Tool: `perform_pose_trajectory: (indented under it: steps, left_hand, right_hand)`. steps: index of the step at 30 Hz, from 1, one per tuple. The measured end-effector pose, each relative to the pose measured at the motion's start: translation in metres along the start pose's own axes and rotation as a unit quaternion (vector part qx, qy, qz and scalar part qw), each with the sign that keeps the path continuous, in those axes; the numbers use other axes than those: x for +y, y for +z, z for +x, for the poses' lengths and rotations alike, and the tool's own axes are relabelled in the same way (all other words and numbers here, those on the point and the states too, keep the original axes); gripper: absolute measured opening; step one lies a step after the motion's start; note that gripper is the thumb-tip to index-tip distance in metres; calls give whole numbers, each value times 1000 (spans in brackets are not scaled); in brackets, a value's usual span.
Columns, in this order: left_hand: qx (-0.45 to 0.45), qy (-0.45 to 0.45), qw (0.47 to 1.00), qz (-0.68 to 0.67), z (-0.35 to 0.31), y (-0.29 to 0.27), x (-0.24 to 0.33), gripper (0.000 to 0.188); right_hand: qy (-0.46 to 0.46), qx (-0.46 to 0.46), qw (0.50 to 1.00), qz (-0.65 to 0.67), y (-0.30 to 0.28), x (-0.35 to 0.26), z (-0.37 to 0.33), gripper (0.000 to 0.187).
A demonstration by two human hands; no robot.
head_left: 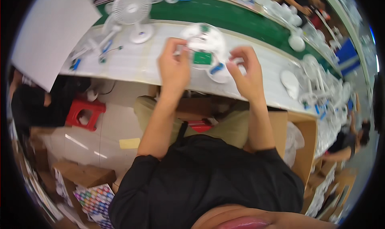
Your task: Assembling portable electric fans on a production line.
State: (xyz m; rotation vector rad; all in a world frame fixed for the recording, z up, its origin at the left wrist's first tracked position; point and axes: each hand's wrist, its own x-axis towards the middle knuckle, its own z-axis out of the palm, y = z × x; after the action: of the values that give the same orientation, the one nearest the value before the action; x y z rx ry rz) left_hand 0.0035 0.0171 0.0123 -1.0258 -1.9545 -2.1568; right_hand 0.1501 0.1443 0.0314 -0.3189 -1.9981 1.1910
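Head view: below the near edge of the white tabletop (140, 60), an open cardboard box (304, 133) stands to the right of the person's lap, and a red stool (86, 112) stands on the floor to the left. Both forearms cross that edge. Open tabletop extends from the left hand (175, 66) leftward to loose white parts with blue pieces (76, 64). From the right hand (246, 72), open tabletop extends to a white cover (289, 84), with white parts crowding the right end beyond.

The hands are well apart. The left is curled at the left side of a white housing (214, 38); blur prevents telling whether its fingers pinch anything. The right is curved, thumb and forefinger parted, just right of the housing's smaller lobe; contact cannot be confirmed.

The housing lies between the hands, lobe toward the near edge, large round part reaching close to the far edge. A blue part (217, 68) sits at the lobe, nearer the right hand; a green circuit board (202, 58) lies nearer the left.

A white fan (131, 8) stands near the far edge, left of the housing. Past that edge runs a green strip (224, 13); farther off, upper right, is a co-worker's hand (307, 10).
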Motion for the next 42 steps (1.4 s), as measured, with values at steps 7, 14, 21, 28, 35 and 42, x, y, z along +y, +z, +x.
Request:
perform_pose_trajectory:
  steps: [7,14,21,28,35,42]
  left_hand:
    - [-4,-19,999,-41,-23,47,14,21]
    - [19,7,998,-59,-28,58,36,20]
    - [-18,-58,998,-8,-33,42,23,20]
    - [-11,-25,1000,-11,-36,4,1,17]
    - [-26,-35,999,-23,-18,-1,4,15]
    - [-18,-35,999,-28,-24,-1,7,15]
  right_hand:
    - [65,-44,995,68,-24,14,-39,29]
    - [127,-103,978,131,-64,2,-10,24]
    - [16,18,1000,12,-25,6,-8,11]
    - [-50,42,994,85,20,17,-33,20]
    - [37,-13,999,12,20,14,-34,21]
    - [74,-65,984,147,18,7,-45,23]
